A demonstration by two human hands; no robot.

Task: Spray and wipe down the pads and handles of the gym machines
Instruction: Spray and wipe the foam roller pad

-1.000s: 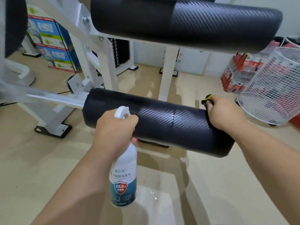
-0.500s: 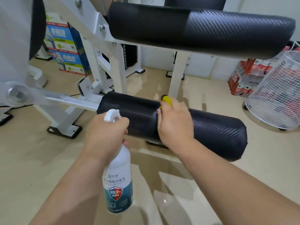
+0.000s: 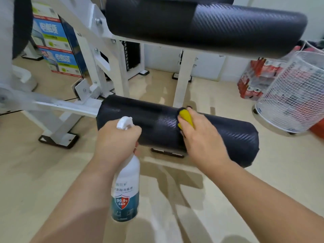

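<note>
A black roller pad [image 3: 154, 127] juts to the right from a white machine arm [image 3: 57, 104] at knee height. My right hand [image 3: 199, 135] lies over the pad's middle and presses a yellow cloth [image 3: 186, 116] onto it, fingers curled round the cloth. My left hand [image 3: 115, 139] grips the neck of a white spray bottle [image 3: 126, 190] in front of the pad's left part, nozzle up. A larger black pad [image 3: 206, 27] spans the top of the view.
White frame posts [image 3: 182, 78] stand behind the roller. Stacked blue and white boxes [image 3: 56, 51] sit at the back left. A white wire basket [image 3: 294, 95] and red packages [image 3: 252, 79] are at the right. The floor is glossy beige.
My right hand with the cloth slid from the roller's right end to its middle, then slightly back to the right. The left hand kept holding the bottle in place.
</note>
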